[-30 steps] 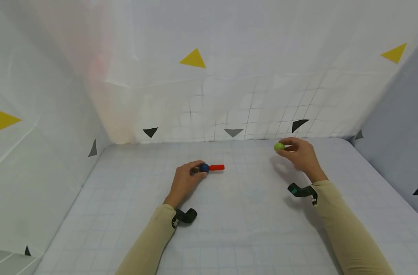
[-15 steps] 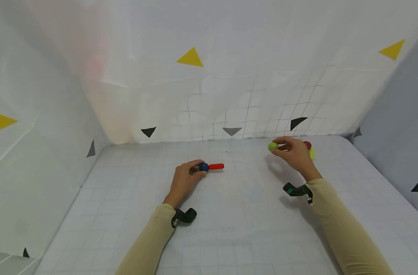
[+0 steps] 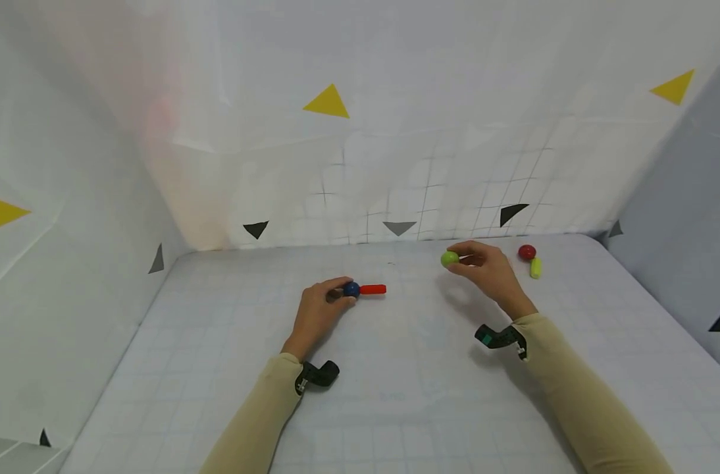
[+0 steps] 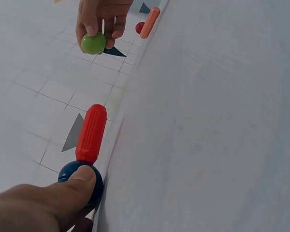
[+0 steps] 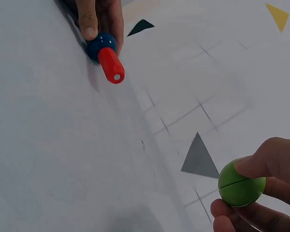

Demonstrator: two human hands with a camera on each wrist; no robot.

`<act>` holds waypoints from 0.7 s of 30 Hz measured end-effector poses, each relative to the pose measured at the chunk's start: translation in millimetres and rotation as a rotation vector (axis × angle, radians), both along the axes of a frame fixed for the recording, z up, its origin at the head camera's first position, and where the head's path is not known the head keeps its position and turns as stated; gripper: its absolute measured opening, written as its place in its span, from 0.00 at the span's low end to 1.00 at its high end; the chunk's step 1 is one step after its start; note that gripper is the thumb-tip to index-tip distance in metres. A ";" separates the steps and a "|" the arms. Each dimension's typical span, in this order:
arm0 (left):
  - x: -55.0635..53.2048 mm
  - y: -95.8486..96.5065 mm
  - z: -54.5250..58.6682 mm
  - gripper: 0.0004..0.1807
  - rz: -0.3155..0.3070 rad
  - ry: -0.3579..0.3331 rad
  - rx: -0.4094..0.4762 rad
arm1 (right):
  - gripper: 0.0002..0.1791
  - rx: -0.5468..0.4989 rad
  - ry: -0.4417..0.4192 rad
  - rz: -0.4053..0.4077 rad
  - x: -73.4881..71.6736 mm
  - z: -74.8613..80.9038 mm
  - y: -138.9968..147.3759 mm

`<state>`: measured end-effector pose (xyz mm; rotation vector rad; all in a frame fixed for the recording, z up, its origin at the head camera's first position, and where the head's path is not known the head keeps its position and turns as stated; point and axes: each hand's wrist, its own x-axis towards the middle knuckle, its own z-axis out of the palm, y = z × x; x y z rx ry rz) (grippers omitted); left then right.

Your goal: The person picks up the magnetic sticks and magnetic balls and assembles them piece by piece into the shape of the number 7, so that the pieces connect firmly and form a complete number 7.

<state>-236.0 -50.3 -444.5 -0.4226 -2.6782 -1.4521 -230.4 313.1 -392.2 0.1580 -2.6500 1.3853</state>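
A dark blue ball (image 3: 351, 289) is pinched between the thumb and fingers of my left hand (image 3: 320, 312), low over the table. From the ball's right side a red ridged rod (image 3: 373, 289) sticks out; in the right wrist view a pale round spot marks the rod's end (image 5: 117, 77). My right hand (image 3: 489, 273) holds a green ball (image 3: 449, 259) by its fingertips, raised above the table to the right of the rod. A seam runs across the green ball in the right wrist view. Ball and rod are apart.
At the back right of the white table (image 3: 395, 408) lie a red ball (image 3: 527, 252) and a yellow-green rod (image 3: 535, 268), close together. White sheets with yellow, grey and black triangles enclose the table at the back and sides.
My right hand has moved left with the green ball, closer to the red rod. The red ball and yellow-green rod behind it have come into sight. My left hand stays in place.
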 end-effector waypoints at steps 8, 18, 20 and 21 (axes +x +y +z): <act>-2.8 -1.0 -1.4 0.23 -0.007 0.023 -0.019 | 0.22 -0.037 0.022 0.061 1.3 -3.5 -19.3; -2.1 3.3 -2.5 0.23 0.000 0.013 -0.008 | 0.20 -0.035 0.018 0.065 3.1 -6.2 -29.8; -3.1 5.2 -2.1 0.23 -0.007 0.019 -0.006 | 0.19 -0.032 0.017 0.072 4.1 -7.9 -32.5; -3.8 6.0 -2.2 0.23 -0.008 0.022 -0.009 | 0.19 -0.029 0.017 0.080 4.1 -9.0 -34.1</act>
